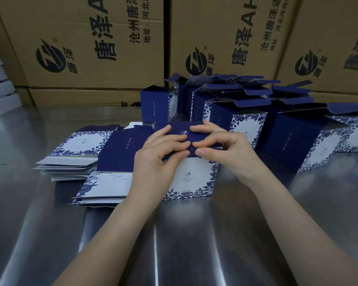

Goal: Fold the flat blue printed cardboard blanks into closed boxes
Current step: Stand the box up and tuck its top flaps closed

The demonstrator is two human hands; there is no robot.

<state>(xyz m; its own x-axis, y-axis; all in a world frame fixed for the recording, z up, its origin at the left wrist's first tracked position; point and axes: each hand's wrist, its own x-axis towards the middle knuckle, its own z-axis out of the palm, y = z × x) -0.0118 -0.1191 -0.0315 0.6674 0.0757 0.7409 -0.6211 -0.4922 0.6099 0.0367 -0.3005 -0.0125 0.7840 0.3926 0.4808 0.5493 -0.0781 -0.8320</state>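
Steel counter (194, 244) foremost; left hand (157, 155) and right hand (223, 150) curl fingers round the lid (179, 131) of the blue box (192, 178), flat blanks (70, 159) at nine o'clock. Light, likely creasable card: grip edges.

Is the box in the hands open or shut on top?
Nearly shut: the blue lid lies flat on the box; left hand and right hand pinch its front edge.

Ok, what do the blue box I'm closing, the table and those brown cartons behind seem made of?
Blue box: thin printed paperboard, smooth and fairly matt; crisp creases and thin flap edges show it.
Table: probably stainless steel, brushed; it gives streaky grey reflections.
Brown cartons: likely corrugated cardboard, matt and uncoated, with black print; the fluting is not visible.
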